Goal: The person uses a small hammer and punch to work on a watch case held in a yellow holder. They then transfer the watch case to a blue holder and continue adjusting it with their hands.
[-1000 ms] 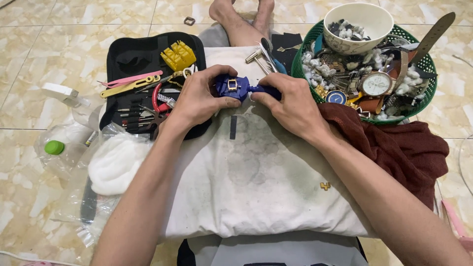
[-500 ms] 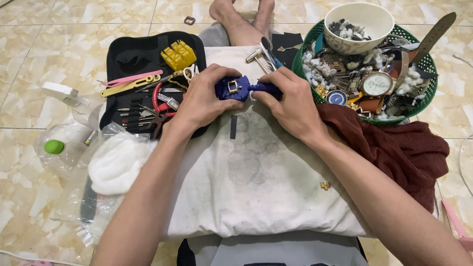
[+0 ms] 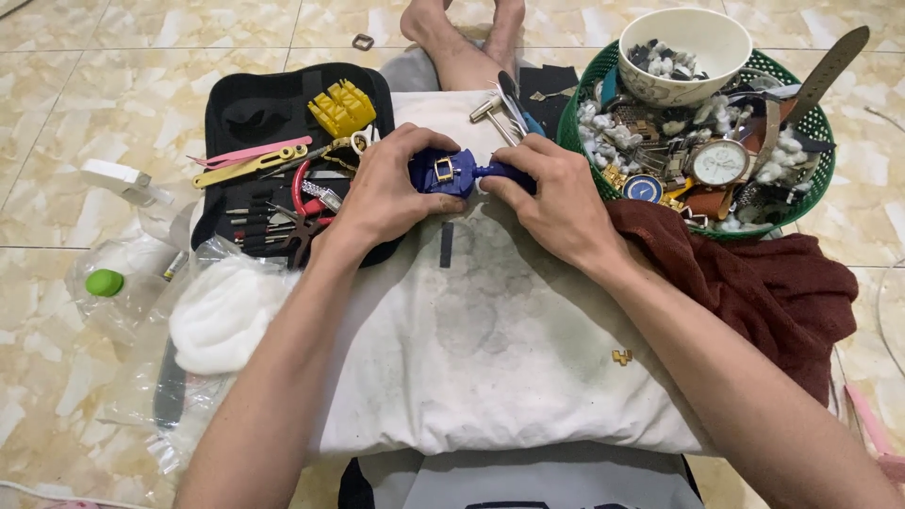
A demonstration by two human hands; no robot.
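Floor: we sit on glossy beige marble-pattern tiles (image 3: 57,188), legs stretched out, bare feet (image 3: 462,28) at the top of the view.

Work surface: a stained white pillow (image 3: 500,349) across our lap. A small gold piece (image 3: 621,357) lies on its right half, and a short dark strip (image 3: 446,244) lies just below our hands.

Left side: an open black tool case (image 3: 255,113) with a yellow block (image 3: 341,106), pink and yellow tweezers-like tools (image 3: 247,158) and red-handled pliers (image 3: 300,193). Nearer us, a wad of white cotton (image 3: 222,311) in clear plastic, and a clear bottle with a green cap (image 3: 104,282).

Right side: a green plastic basket (image 3: 811,184) heaped with watches and watch parts, holding a white bowl (image 3: 683,47) of small parts. A dark red cloth (image 3: 754,283) lies against the basket and under our right forearm.

Item in hand: a blue watch-repair tool (image 3: 457,172) at the far edge of the pillow, with a small gold square piece seated in its middle.

Left hand (image 3: 382,193): fingers curled and closed around the left end of the blue tool, thumb pressing beside the gold piece.

Right hand (image 3: 556,198): fingers pinched around the tool's blue handle on the right, knuckles raised.
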